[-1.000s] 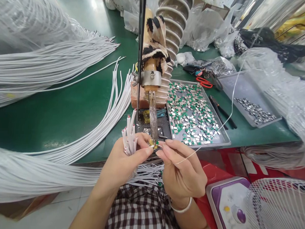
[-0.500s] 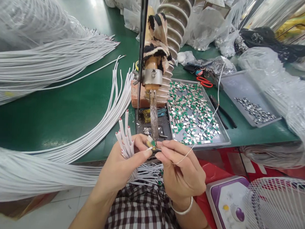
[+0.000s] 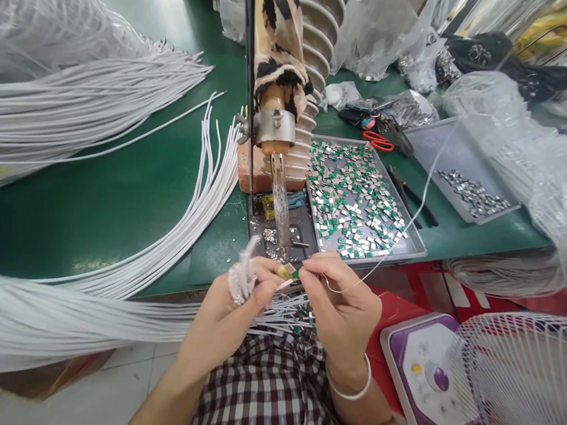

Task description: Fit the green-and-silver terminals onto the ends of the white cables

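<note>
My left hand [image 3: 233, 313] is closed around a bunch of white cables [image 3: 242, 278], their cut ends blurred by motion. Thumb and fingers of that hand also pinch one cable end beside a small green-and-metal connector [image 3: 294, 273] with a yellow piece against it. My right hand [image 3: 340, 301] is closed in a pinch on a thin solder wire [image 3: 379, 260], its fingertips touching or very near the connector. Just above both hands, a clamped soldering iron [image 3: 280, 203] points downward, and the connector sits a little below its tip.
A tray [image 3: 424, 249] of loose green-and-metal connectors lies behind my right hand. Farther right are pliers [image 3: 416, 198], red-handled scissors [image 3: 378, 141] and a bin [image 3: 492, 215] of metal parts. White cable bundles [image 3: 98, 311] fill the left. A fan [image 3: 519, 376] stands at lower right.
The connector has come away from the iron's tip, toward me. The cable bunch in my left hand has tilted, and my right fingertips have closed in on the connector. The view has shifted slightly.
</note>
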Motion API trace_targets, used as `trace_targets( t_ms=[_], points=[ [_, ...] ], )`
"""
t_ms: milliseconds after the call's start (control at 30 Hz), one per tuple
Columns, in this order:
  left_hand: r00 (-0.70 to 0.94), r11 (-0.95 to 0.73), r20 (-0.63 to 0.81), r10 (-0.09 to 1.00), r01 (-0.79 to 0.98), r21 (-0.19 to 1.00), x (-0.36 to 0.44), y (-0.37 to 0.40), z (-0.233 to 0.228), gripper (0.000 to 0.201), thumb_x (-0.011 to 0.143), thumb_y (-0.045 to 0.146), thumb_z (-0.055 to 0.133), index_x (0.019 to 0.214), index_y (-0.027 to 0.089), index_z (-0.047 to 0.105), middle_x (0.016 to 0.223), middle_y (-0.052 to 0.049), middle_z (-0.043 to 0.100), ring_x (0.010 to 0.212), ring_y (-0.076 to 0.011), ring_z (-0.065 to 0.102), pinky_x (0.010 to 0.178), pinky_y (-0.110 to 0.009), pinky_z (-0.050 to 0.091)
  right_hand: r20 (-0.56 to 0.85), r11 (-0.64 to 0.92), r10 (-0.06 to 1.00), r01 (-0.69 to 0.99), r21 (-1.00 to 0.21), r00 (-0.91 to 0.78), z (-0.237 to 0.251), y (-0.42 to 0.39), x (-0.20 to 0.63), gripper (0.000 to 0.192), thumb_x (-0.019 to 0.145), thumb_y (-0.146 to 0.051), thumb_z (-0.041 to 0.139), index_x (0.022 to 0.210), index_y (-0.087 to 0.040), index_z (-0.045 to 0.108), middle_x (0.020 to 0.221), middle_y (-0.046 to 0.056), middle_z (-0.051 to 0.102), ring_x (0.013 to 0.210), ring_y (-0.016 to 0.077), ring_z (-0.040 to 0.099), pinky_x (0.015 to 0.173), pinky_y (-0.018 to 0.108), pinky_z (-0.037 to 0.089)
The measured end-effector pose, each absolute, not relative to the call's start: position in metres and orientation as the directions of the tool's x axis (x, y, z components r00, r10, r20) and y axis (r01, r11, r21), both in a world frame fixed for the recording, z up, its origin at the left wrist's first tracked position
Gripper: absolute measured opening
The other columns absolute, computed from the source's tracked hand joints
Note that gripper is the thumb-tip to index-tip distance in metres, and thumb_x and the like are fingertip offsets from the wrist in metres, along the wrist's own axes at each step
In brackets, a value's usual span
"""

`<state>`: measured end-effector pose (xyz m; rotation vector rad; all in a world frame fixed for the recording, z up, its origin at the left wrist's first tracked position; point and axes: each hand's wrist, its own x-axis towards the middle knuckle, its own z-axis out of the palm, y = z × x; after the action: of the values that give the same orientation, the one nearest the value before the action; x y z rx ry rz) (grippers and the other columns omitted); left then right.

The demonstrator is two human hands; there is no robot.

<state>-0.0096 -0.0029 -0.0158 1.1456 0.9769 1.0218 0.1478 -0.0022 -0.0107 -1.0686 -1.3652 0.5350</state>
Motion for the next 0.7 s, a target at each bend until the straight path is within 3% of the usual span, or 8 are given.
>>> trace_targets(
  t_ms=[100,167,267,433,533,700],
  points=[
    [0.131,0.057,-0.039,0.991,-0.139,0.989,-0.019,-0.010,-0.023,0.027,0.099,0.036,0.059,0.084,0.026,0.078,0.106,-0.004,0.071,0.106,-0.0190,0.063,0.090,-0.026,0.047,0.509,0.452,0.842,0.283,-0.846,0.178,-0.009,-0.006,0.157,0.020,0.086,-0.004,0.066,0.092,-0.022,0.073,0.080,-0.001,0.073,0.073,0.0140,0.066,0.070,0.030,0.055],
    [0.134,0.036,-0.020,0.991,-0.124,0.992,-0.022,-0.013,-0.024,0.029,0.100,0.039,0.057,0.084,0.025,0.078,0.095,-0.005,0.070,0.089,-0.0177,0.064,0.076,-0.026,0.047,0.523,0.450,0.836,0.340,-0.826,0.165,-0.007,-0.010,0.163,0.019,0.093,-0.009,0.059,0.097,-0.022,0.072,0.077,0.000,0.070,0.074,0.0148,0.064,0.070,0.031,0.054],
    [0.256,0.042,-0.027,0.966,-0.052,0.998,-0.020,-0.014,-0.019,0.026,0.099,0.037,0.059,0.082,0.022,0.073,0.084,-0.003,0.067,0.078,-0.0171,0.062,0.071,-0.027,0.046,0.561,0.494,0.823,0.375,-0.784,0.089,-0.001,-0.017,0.167,0.024,0.100,-0.013,0.046,0.094,-0.019,0.068,0.073,0.000,0.063,0.074,0.0152,0.058,0.071,0.033,0.051],
    [0.466,0.012,-0.030,0.885,0.042,0.999,-0.009,-0.012,-0.010,0.023,0.098,0.031,0.060,0.079,0.020,0.063,0.079,0.000,0.063,0.076,-0.0162,0.059,0.069,-0.026,0.043,0.515,0.560,0.826,0.426,-0.711,-0.227,0.008,-0.023,0.157,0.010,0.092,-0.013,0.065,0.100,-0.018,0.069,0.085,0.003,0.071,0.082,0.0172,0.058,0.076,0.034,0.052],
    [0.474,-0.021,-0.005,0.880,0.049,0.999,-0.011,-0.014,-0.010,0.018,0.098,0.034,0.061,0.086,0.021,0.066,0.083,0.001,0.063,0.077,-0.0155,0.059,0.069,-0.026,0.042,0.507,0.533,0.845,0.353,-0.769,-0.172,0.008,-0.022,0.154,0.010,0.091,-0.010,0.066,0.094,-0.018,0.070,0.080,0.002,0.072,0.077,0.0157,0.060,0.072,0.031,0.051],
    [0.323,-0.132,0.118,0.939,0.021,0.991,-0.015,-0.015,-0.012,0.019,0.101,0.029,0.058,0.086,0.024,0.070,0.078,0.003,0.058,0.072,-0.0121,0.052,0.065,-0.024,0.040,0.386,0.389,0.921,0.165,-0.906,-0.052,0.008,-0.022,0.157,0.019,0.085,-0.004,0.068,0.092,-0.021,0.075,0.077,0.000,0.075,0.070,0.0120,0.064,0.066,0.026,0.051]
  ],
)
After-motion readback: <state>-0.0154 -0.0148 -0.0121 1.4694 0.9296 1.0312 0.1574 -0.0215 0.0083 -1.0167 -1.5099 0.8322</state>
